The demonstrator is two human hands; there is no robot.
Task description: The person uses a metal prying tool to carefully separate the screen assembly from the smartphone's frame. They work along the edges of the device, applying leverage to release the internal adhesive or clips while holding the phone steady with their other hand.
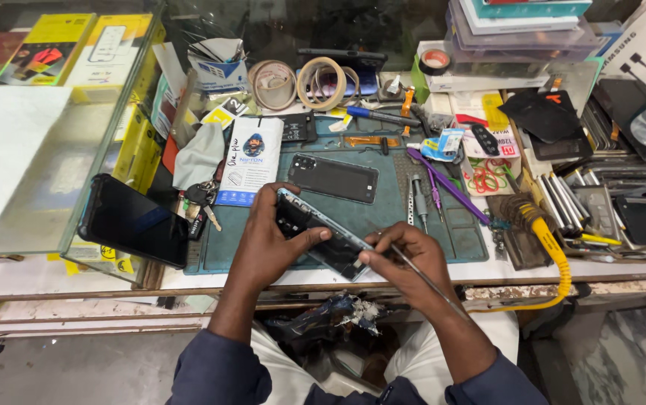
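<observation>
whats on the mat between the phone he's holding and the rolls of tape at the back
In the head view, a detached dark phone back cover lies flat on the green mat, between the opened phone in both hands and the tape rolls. Farther back sits an orange strip.

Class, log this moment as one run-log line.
left hand: grips opened phone | right hand: thin metal tool at phone edge | back cover: on green mat

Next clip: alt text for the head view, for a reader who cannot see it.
Over a cluttered repair bench, the left hand holds an opened phone tilted on edge while the right hand works a thin metal tool at it. A detached back cover lies on the green mat behind.
</observation>
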